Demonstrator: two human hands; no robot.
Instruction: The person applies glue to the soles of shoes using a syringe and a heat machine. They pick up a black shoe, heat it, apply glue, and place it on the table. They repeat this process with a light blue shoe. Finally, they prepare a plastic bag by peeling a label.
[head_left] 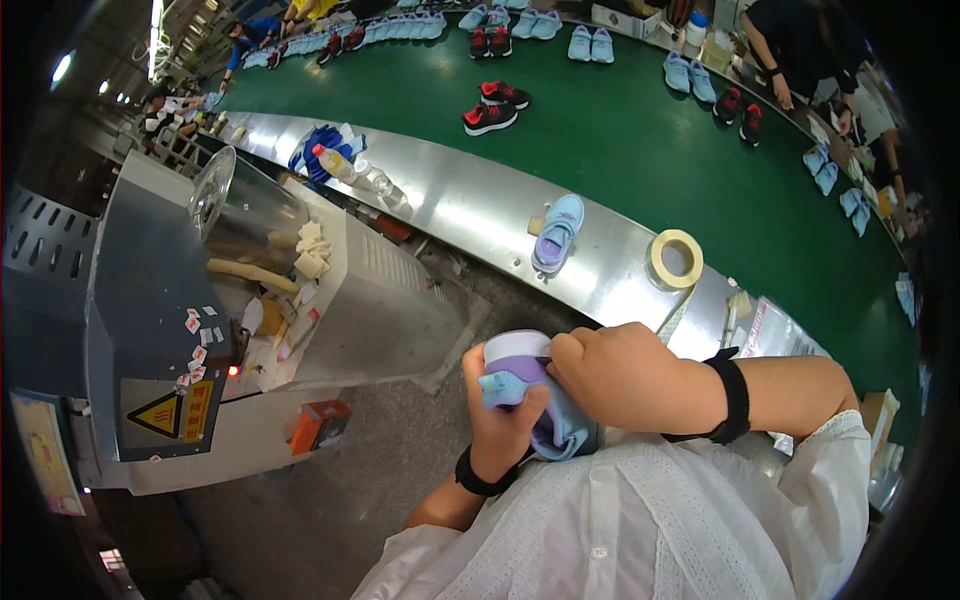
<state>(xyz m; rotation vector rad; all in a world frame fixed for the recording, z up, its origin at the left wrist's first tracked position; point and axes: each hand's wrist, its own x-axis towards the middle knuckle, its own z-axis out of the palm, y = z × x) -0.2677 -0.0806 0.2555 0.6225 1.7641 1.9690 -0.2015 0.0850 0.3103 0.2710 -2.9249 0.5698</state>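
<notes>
In front of my chest, my left hand (500,432) is closed around a light-blue and purple sneaker (518,368) with a white sole. The thumb presses on the blue upper, while the fingers wrap the other side. My right hand (622,372) is curled in a fist-like pinch against the sneaker's edge. A small dark bit shows at its fingertips, but what it pinches cannot be made out. On the metal ledge ahead stands the matching light-blue sneaker (560,235), apart from both hands.
A tape roll (677,260) lies on the metal ledge (450,185). Bottles (345,168) stand farther left. Beyond runs a green conveyor belt (620,130) carrying black-and-red sneakers (490,117) and several blue pairs. At left is a grey machine (150,330) with a heat-warning label. A co-worker (800,50) stands across the belt.
</notes>
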